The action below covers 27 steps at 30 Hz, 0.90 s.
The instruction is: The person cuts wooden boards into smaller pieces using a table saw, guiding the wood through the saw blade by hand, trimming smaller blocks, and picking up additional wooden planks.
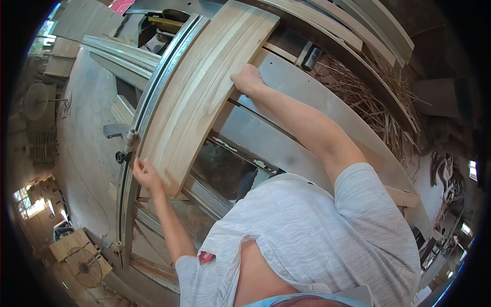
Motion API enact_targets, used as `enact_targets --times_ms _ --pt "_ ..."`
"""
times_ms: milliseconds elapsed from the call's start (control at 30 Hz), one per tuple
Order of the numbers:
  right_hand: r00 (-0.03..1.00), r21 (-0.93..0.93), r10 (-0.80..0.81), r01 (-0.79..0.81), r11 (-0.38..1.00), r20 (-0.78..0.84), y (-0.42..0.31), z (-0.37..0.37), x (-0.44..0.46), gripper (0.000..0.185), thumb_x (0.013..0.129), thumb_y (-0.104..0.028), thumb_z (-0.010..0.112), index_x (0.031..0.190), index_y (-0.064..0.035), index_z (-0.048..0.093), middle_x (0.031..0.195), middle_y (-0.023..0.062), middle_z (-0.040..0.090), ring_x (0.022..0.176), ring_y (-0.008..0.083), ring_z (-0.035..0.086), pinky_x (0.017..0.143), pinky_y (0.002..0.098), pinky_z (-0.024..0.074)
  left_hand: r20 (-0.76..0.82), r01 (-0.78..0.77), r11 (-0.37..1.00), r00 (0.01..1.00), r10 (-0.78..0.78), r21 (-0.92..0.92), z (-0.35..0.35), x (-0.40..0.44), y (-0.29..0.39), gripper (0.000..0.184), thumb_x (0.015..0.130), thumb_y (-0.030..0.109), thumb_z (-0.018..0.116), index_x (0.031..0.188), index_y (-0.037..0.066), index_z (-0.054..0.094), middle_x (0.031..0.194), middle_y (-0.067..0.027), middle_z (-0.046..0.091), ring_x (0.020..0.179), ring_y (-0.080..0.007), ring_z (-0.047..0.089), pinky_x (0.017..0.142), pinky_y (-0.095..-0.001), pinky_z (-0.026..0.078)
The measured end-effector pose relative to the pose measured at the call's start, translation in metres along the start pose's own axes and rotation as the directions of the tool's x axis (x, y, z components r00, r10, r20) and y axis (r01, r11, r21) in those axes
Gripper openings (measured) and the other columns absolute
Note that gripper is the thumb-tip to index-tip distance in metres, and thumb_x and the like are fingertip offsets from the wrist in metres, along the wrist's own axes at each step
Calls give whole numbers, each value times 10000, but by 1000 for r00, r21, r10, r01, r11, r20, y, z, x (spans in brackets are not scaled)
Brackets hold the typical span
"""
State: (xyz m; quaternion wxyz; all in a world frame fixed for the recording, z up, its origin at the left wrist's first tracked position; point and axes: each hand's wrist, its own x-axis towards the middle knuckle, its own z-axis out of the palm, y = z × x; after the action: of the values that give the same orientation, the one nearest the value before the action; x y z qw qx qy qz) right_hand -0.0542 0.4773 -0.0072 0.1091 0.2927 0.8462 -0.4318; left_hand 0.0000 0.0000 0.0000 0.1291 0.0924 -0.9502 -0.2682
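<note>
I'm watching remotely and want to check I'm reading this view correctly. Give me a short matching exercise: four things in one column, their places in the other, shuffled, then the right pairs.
Things
1. Wooden board
2. Left hand
3. Right hand
4. Thin wood strips

Places
A. At the board's long edge away from the metal rail
B. In a tangled heap, upper right of the view
C. At the board's end nearest the person
D. Lying lengthwise alongside the metal rail

Right pairs: 1-D, 2-C, 3-A, 4-B
</note>
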Motion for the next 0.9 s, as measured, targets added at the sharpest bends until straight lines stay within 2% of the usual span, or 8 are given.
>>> enact_targets --times_ms 67,100,167,200,367,467,700,900 --pt "964 273 137 -198 941 226 -11 -13 -14 489 979 -390 630 1004 93 700 896 218 756 784 337 767 573 441 613 38 -149 987 988 148 51 6 0 44 517 1002 266 692 1413 -22 566 1325 -215 579 1207 -359 583 994 -441 495" --pt "933 247 203 -280 928 298 12 -22 -17 591 1014 -468 559 1074 111 663 962 235 747 748 340 760 530 413 598 101 -234 971 969 228 50 25 -27 63 536 1001 278 694 1424 -20 553 1350 -227 566 1238 -383 567 1023 -456 479" --pt "894 409 186 -361 838 408 15 3 -5 725 1032 -566 468 1207 124 608 1061 277 734 776 359 765 544 410 603 153 -389 918 914 375 76 37 -16 86 597 987 334 707 1443 -10 532 1402 -243 541 1297 -422 531 1074 -487 443" --pt "867 383 178 -379 843 465 11 7 2 796 1048 -625 345 1282 107 553 1079 300 721 718 364 752 568 427 609 183 -421 905 896 404 67 46 -10 94 639 975 377 718 1451 -3 525 1429 -247 528 1326 -437 511 1096 -502 424" --pt "825 329 186 -406 853 534 9 4 8 957 1018 -739 290 1417 116 453 1129 358 694 819 410 764 583 422 611 376 -594 779 782 498 202 84 5 145 793 894 534 752 1485 54 531 1542 -216 459 1443 -396 420 1178 -549 313" --pt "832 331 167 -383 862 528 9 2 10 1040 992 -798 288 1451 125 418 1141 371 686 857 424 767 569 416 611 382 -648 725 747 545 234 105 28 154 807 894 565 736 1510 85 531 1589 -194 414 1503 -370 348 1216 -554 241" --pt "817 334 175 -407 850 550 16 -2 23 1106 961 -841 310 1424 157 419 1130 390 677 842 426 768 539 395 609 409 -608 724 781 472 326 129 83 185 805 865 665 719 1509 205 568 1621 -172 374 1540 -323 293 1239 -552 191" --pt "806 303 203 -424 853 557 17 -2 28 1102 955 -849 309 1425 140 435 1118 387 680 777 399 765 495 370 594 446 -563 744 804 393 360 145 104 201 746 824 689 752 1448 302 625 1562 -177 420 1463 -366 369 1203 -536 265"
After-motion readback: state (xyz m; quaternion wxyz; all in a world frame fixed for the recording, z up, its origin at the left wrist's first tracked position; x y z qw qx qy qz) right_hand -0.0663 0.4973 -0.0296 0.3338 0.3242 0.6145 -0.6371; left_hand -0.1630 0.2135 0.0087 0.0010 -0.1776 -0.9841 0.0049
